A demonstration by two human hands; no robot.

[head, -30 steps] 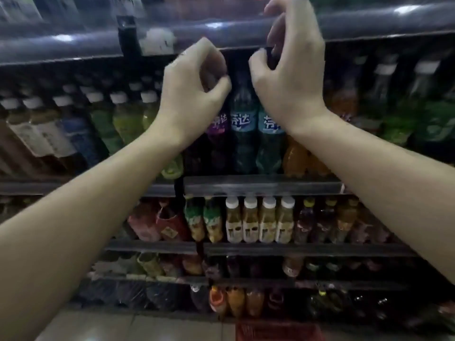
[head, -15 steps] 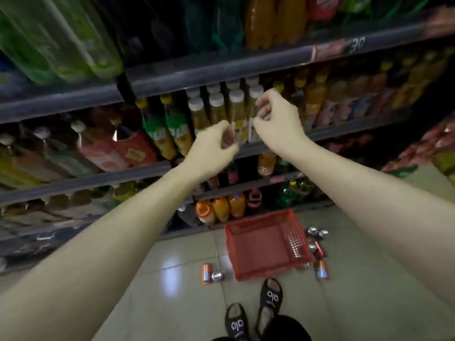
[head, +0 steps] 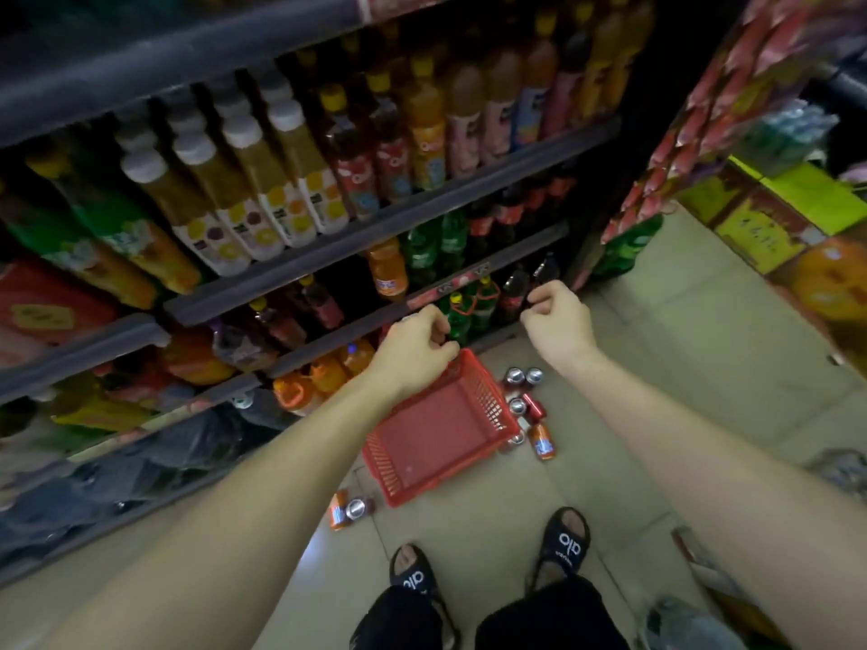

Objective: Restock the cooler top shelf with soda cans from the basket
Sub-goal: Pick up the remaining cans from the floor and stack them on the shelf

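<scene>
Below both hands, left [head: 413, 340] and right [head: 558, 321], curling empty, cans [head: 525, 396] are lying beside the basket [head: 436, 438], awaiting pickup.

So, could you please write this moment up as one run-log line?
left hand: curled, holding nothing | right hand: curled, holding nothing | basket: looks empty, on floor | cans: on floor beside basket

Basket [head: 438, 443] was red plastic lattice, matt. Soda cans [head: 528, 405] beside it showed shiny metal tops; floor tiles [head: 694, 368] were smooth and glossy. Bottles [head: 262, 180] looked like clear plastic with printed labels.
</scene>
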